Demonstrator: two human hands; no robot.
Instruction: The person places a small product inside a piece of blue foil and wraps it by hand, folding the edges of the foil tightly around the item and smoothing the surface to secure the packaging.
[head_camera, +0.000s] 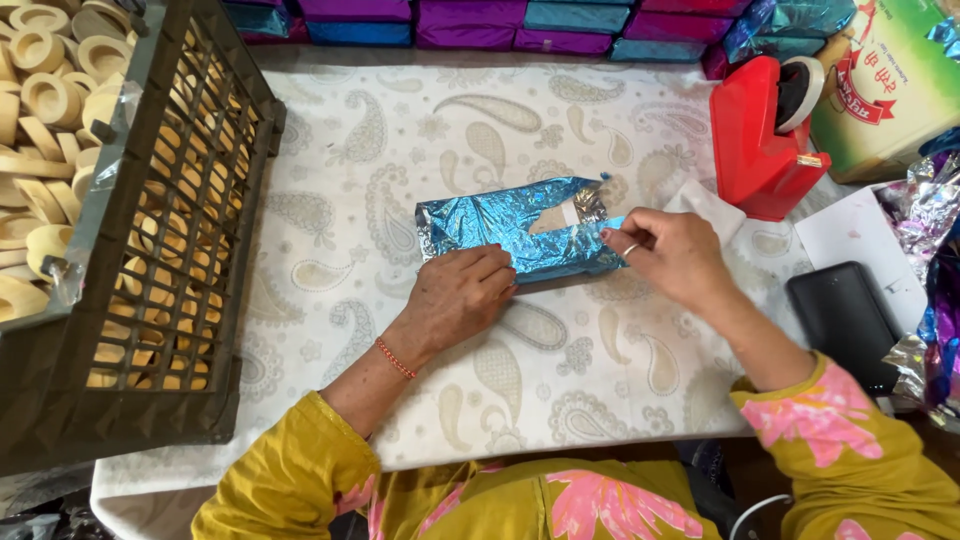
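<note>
- Crinkled blue foil (500, 225) wrapped round a flat rectangular block, lying mid-table on a white cloth (350, 170) printed with pale beige paisley.
- Shiny and creased on top, with a small bare patch near the right end where the foil edges have not met.
- Left hand (458, 297) laid flat, fingers together, pressing down on the near edge of the foil parcel; thin orange thread bracelet (395, 358) at the wrist.
- Right hand (672, 255) at the parcel's right end, thumb and fingertips pinched together on the foil flap; ring on one finger.
- Red plastic tape dispenser (755, 140) with a roll of tape, just beyond the right hand.
- Flat black rectangular device (845, 320) to the right, on white paper.
- Loose crumpled foil sheets, silver and purple (930, 280), at the right edge.
- Dark plastic lattice crate (150, 260) tilted at left, full of cream-coloured rings and curved pieces.
- Row of foil-wrapped blocks in purple, blue and pink (520, 22) along the far edge.
- Mustard sleeves with pink flowers (830, 430).
</note>
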